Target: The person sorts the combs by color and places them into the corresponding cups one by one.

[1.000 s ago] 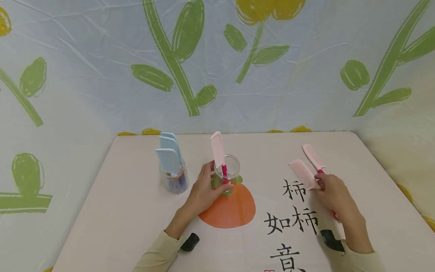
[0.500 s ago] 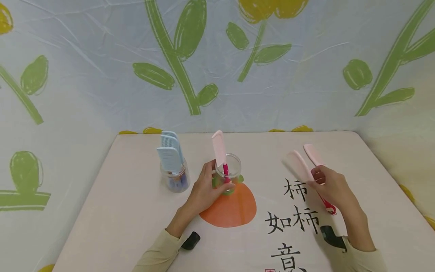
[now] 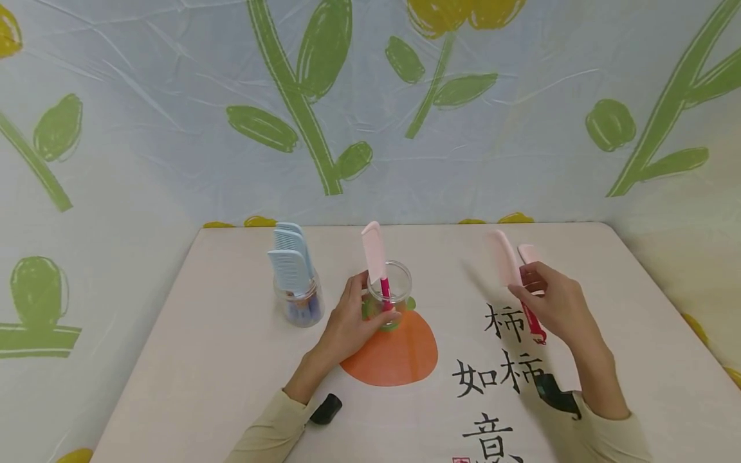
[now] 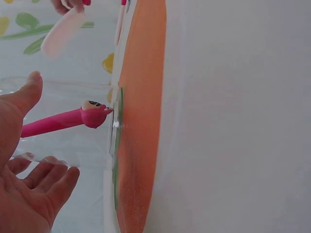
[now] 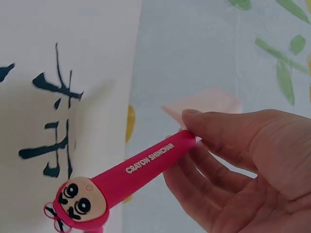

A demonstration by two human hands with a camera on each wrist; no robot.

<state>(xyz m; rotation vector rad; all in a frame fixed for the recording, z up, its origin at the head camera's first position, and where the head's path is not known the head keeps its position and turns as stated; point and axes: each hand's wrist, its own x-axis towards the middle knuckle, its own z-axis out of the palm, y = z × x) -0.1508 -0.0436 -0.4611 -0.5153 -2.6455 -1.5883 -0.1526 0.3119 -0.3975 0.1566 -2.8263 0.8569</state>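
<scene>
My left hand [image 3: 347, 325] grips a clear jar [image 3: 399, 297] standing on the table. One pink comb [image 3: 374, 252] leans inside it, and the left wrist view shows its dark pink handle [image 4: 60, 122] with a cartoon-head end pointing at the jar's bottom. Over to the right, my right hand [image 3: 558, 305] pinches a second pink comb [image 3: 505, 258] between thumb and fingers, raised off the table, teeth part up. Its handle [image 5: 146, 162] hangs down with a cartoon face at the end. Behind that hand lies another pink comb [image 3: 527, 253], mostly hidden.
Left of my left hand stands a second jar [image 3: 305, 313] with several light blue combs [image 3: 289, 270] upright in it. The pale table [image 3: 220, 360] bears a printed orange fruit [image 3: 399, 360] and black characters [image 3: 475, 378]. A flowered cloth [image 3: 191, 128] rises behind it.
My right hand has picked up the pink comb from the table and tilted it toward upright, moving slightly up and left. The left hand and jar stay put.
</scene>
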